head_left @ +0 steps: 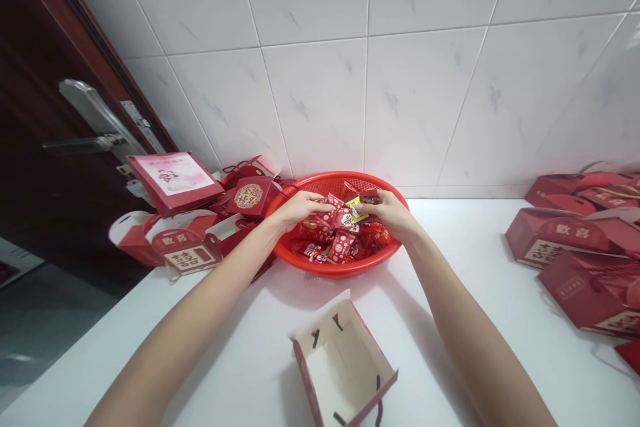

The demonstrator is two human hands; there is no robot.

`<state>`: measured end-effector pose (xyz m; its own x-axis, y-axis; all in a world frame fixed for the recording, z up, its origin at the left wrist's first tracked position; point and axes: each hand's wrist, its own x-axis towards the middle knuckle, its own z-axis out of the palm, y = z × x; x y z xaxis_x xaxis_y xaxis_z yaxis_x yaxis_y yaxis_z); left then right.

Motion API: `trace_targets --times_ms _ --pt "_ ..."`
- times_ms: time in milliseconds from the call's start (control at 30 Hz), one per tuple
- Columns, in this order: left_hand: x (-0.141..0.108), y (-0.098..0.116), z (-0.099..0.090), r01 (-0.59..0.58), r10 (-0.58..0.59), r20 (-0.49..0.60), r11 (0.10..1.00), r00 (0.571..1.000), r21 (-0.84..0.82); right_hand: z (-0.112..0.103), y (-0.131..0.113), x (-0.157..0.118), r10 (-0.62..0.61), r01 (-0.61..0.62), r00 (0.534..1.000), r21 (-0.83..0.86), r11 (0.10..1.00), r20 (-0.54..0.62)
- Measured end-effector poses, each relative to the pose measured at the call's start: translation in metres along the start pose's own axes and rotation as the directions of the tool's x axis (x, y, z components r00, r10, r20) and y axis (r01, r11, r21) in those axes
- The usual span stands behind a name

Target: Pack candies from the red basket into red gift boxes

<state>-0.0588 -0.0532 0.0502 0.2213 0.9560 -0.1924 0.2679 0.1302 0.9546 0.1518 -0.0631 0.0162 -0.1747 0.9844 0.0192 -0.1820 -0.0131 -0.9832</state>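
Observation:
A red plastic basket (340, 272) filled with wrapped candies (342, 247) stands against the tiled wall. My left hand (303, 208) reaches over its left side, thumb and fingers closed on a red candy with white dots (327, 205). From the right, my right hand (393, 213) reaches in and pinches a yellow and blue wrapped candy (356, 211). Part of its fingers is hidden behind the thumb and wrappers. Nearer to me, between my forearms, an open red gift box (345, 367) shows its bare white inside and dark cord ends.
Several red gift boxes (190, 250) are piled at the left, one with a pink picture lid (173, 173). More red boxes (565, 240) stand along the right of the white table (240, 373). A dark door with a metal handle (95, 140) is beyond the left edge.

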Motion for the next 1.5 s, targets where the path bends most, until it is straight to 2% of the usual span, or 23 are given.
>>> trace_targets --times_ms 133,333,400,500,633,733,833,1000,1133,1233,1333,1400,1500 --pt "0.0 -0.003 -0.001 0.001 -0.001 -0.003 0.999 1.0 0.053 -0.001 0.0 0.0 -0.012 0.012 1.0 -0.005 1.0 0.011" --pt "0.003 -0.008 0.001 -0.081 0.094 -0.074 0.983 0.993 0.162 0.0 0.0 -0.001 -0.009 0.009 1.0 -0.013 1.0 0.001" --pt "0.001 -0.006 0.003 -0.058 0.063 -0.025 0.988 0.998 0.144 0.0 -0.001 -0.001 -0.009 0.009 1.0 -0.017 1.0 0.002" --pt "-0.003 -0.003 0.006 -0.045 0.029 0.106 0.988 0.994 0.151 0.0 -0.002 -0.002 -0.01 0.01 1.0 -0.015 1.0 -0.001" --pt "-0.006 -0.002 0.008 -0.165 0.122 0.213 0.967 0.969 0.196 -0.001 -0.003 -0.002 -0.016 0.017 1.0 -0.027 0.999 0.008" --pt "-0.004 -0.004 0.01 -0.233 0.196 0.189 0.953 0.962 0.195 -0.002 -0.003 -0.002 -0.017 0.017 1.0 -0.007 1.0 -0.001" --pt "-0.004 -0.003 0.014 -0.247 0.224 0.131 0.948 0.966 0.202 -0.002 -0.003 -0.002 -0.021 0.021 1.0 0.005 1.0 0.003" --pt "-0.012 0.005 0.025 -0.276 0.283 -0.011 0.944 0.959 0.178 -0.002 -0.002 -0.002 -0.057 0.055 0.992 0.014 0.998 0.115" --pt "-0.015 0.005 0.026 -0.235 0.234 0.018 0.968 0.972 0.084 -0.002 -0.003 -0.004 -0.082 0.08 0.984 0.02 0.997 0.159" --pt "-0.014 0.002 0.024 -0.2 0.198 0.078 0.98 0.977 0.019 0.0 -0.006 -0.006 -0.114 0.111 0.984 0.027 0.993 0.14" --pt "-0.015 0.0 0.023 -0.221 0.217 0.122 0.975 0.969 0.027 0.001 -0.008 -0.007 -0.15 0.15 0.981 0.012 0.989 0.12" --pt "-0.018 0.0 0.025 -0.25 0.244 0.105 0.966 0.964 0.056 0.002 -0.008 -0.007 -0.148 0.149 0.983 0.004 0.989 0.109" --pt "-0.022 0.001 0.028 -0.335 0.335 0.013 0.941 0.942 0.055 0.001 -0.008 -0.007 -0.124 0.123 0.985 0.019 0.992 0.122"
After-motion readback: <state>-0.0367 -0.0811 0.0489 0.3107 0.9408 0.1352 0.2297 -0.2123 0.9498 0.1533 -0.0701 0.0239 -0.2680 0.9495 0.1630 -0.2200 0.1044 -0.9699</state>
